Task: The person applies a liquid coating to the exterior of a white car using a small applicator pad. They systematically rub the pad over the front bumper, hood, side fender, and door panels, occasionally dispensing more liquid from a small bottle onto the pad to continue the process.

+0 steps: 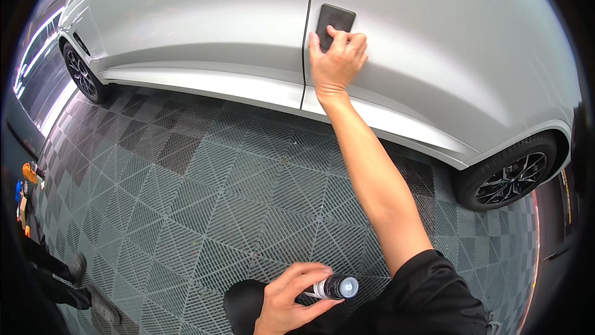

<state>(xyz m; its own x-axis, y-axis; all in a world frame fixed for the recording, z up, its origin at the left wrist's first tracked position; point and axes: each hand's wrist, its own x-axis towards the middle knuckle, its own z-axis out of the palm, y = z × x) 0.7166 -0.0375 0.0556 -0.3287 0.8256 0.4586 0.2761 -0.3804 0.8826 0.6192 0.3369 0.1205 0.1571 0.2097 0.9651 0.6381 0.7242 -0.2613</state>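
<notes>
My right hand (338,62) is stretched forward to the side of a silver-white car (427,44). Its fingers close on a flat black rectangular pad (336,17), which lies against the rear door just right of the door seam (308,31). The thumb is at the pad's left edge, with the other fingers curled over its lower half. Close to my body, my left hand (286,301) grips a small bottle (333,286) with a dark neck and a pale label. The bottle's round, pale whitish end tilts to the right; whether a cap covers it, I cannot tell.
Grey and dark ribbed floor tiles (242,180) spread below the car. Its rear wheel (511,177) stands at the right, its front wheel (85,71) at the far left. Another person's shoes (102,304) and dark trouser legs show at lower left, near coloured items (29,172).
</notes>
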